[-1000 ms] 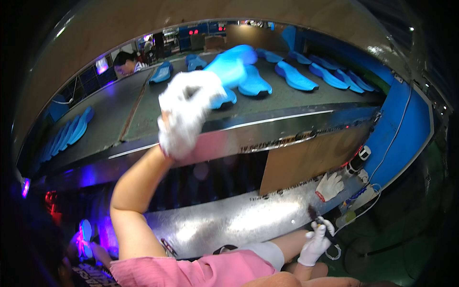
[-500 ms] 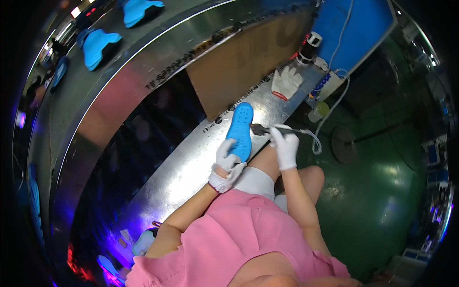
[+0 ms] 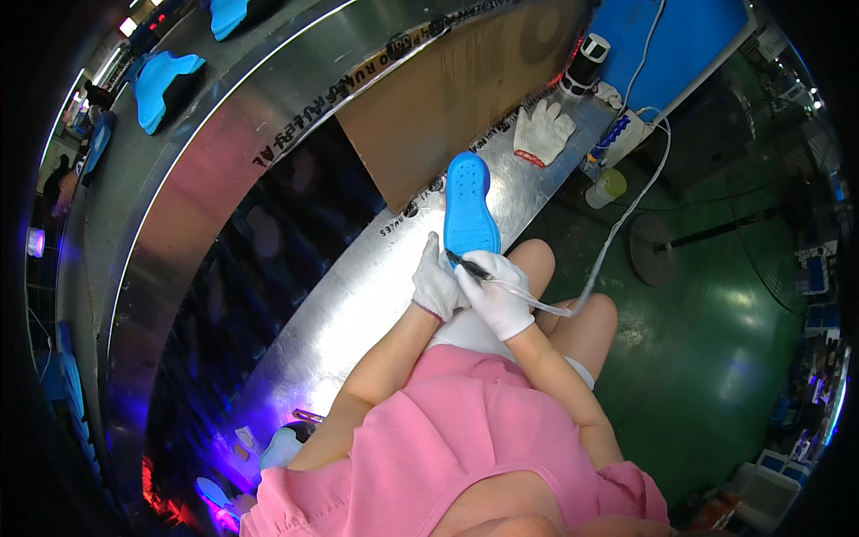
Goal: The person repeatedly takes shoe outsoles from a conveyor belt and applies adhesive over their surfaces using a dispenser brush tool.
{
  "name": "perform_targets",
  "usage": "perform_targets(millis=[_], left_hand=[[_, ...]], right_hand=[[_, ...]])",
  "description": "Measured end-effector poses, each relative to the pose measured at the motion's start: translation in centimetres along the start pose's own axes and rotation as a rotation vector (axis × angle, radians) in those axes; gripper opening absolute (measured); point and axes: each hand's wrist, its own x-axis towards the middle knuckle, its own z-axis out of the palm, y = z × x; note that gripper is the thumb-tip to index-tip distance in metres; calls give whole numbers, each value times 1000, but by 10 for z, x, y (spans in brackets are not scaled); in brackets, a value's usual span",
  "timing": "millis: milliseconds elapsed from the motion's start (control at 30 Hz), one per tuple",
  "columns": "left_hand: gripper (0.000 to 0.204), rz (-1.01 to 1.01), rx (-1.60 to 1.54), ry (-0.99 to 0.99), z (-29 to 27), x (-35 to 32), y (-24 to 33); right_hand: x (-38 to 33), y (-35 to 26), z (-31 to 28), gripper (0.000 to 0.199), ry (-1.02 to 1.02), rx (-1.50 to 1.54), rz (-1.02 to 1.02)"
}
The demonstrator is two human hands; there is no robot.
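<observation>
Sole (image 3: 469, 210) is showing blue (far end dotted, near end ribbed); tool (image 3: 474, 268), black; loose glove (image 3: 543, 132), white, red cuff; garment (image 3: 456, 412), pink.

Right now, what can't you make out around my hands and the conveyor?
All in the head view:
- Blue sole: near end, covered by the right grip and dark tool; underside faces away.
- Left grip: some fingers hidden behind the sole.
- Tool tip: too small to tell whether it touches the sole.
- Topmost blue piece: cut off by the upper edge.
</observation>
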Motion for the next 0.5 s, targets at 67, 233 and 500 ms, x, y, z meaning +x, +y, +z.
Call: perform_targets(millis=[67, 233, 500], left_hand=[[67, -86, -100, -91, -9, 8, 2], [70, -80, -110, -259, -3, 12, -3], [75, 34, 107, -370, 7, 0, 10]], right_hand=[[-1, 1, 0, 14, 171, 244, 86], [-6, 13, 6, 14, 242, 377, 194], [-13, -2, -19, 13, 155, 497, 194]])
